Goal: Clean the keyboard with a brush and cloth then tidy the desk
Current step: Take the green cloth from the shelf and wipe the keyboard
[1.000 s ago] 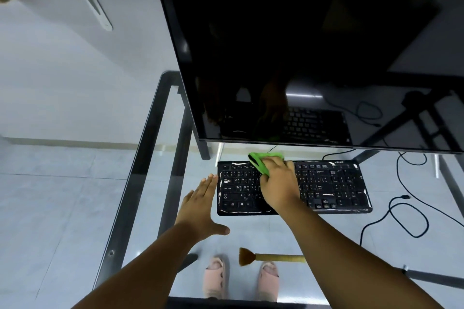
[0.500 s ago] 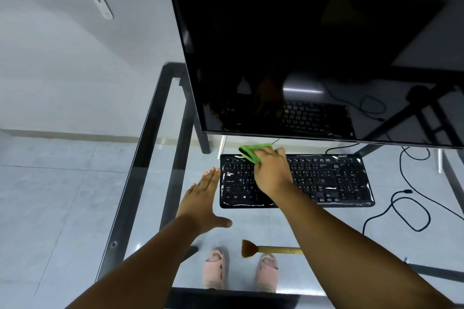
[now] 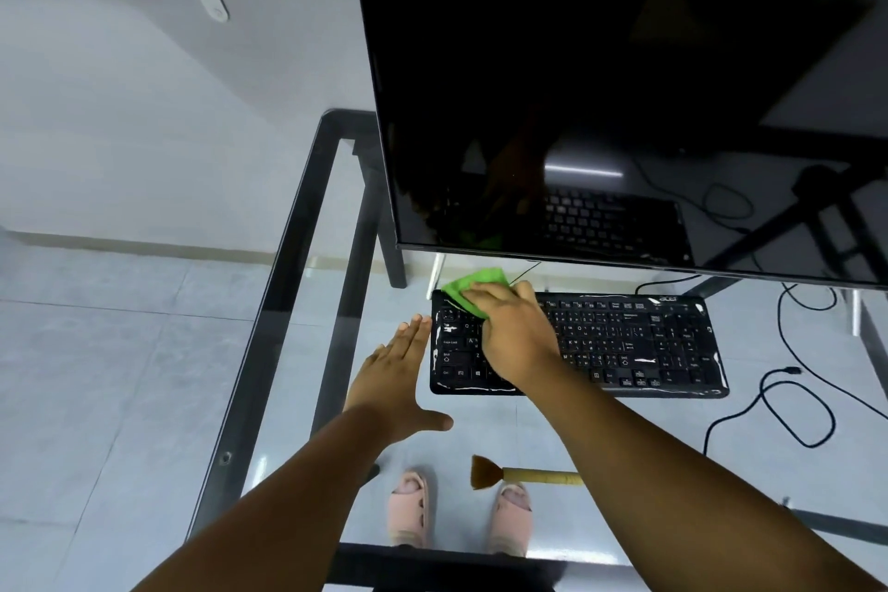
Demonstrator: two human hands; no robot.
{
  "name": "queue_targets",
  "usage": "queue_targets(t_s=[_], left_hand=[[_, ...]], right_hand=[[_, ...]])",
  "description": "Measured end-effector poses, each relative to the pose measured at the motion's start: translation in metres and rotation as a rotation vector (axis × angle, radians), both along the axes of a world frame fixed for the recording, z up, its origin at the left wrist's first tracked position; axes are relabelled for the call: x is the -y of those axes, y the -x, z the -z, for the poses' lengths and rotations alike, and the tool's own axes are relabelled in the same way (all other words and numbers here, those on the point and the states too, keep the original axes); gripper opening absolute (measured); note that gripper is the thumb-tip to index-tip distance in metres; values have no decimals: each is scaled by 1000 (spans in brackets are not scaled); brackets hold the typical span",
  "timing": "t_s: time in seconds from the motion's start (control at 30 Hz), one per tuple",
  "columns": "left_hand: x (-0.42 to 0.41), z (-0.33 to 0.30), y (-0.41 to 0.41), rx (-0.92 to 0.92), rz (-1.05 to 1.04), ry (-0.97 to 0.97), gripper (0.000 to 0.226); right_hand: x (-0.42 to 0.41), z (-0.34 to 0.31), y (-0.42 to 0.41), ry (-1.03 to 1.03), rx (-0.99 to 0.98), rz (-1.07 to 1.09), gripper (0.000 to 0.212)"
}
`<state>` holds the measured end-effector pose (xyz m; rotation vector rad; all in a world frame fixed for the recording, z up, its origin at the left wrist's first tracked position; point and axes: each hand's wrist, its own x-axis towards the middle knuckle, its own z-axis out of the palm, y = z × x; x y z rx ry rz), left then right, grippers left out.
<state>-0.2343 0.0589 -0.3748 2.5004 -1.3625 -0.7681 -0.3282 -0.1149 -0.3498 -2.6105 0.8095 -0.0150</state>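
A black keyboard (image 3: pixel 634 344) lies on the glass desk (image 3: pixel 269 317) under the monitor. My right hand (image 3: pixel 516 337) holds a green cloth (image 3: pixel 473 286) with bent fingers and presses it on the keyboard's upper left corner; part of the cloth sticks out past the fingers. My left hand (image 3: pixel 396 377) is flat and spread, fingers straight, just left of the keyboard, with its fingertips close to the keyboard's left edge. A brush (image 3: pixel 521 475) with brown bristles and a wooden handle lies on the glass near the front edge, its handle partly hidden by my right forearm.
A large dark monitor (image 3: pixel 600 87) overhangs the back of the keyboard. Black cables (image 3: pixel 788 399) loop on the floor at the right, seen through the glass. My feet in pink sandals (image 3: pixel 408 507) show below the desk. The desk's dark frame runs along the left.
My right hand has slid the green cloth leftward along the keyboard's top rows to its upper left corner. My left hand stays flat beside the keyboard. The brush has not moved.
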Motion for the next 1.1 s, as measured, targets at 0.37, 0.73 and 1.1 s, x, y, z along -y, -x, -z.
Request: queue_targets(t_s=[0.37, 0.73, 1.1], left_hand=[[-2, 1, -2, -12, 15, 5, 129], [-9, 4, -3, -51, -19, 44, 129], [-18, 2, -10, -29, -89, 32, 130]], right_hand=[[-3, 0, -2, -1, -48, -34, 69], [-5, -2, -8, 33, -45, -65, 67], [1, 11, 14, -17, 24, -177, 66]])
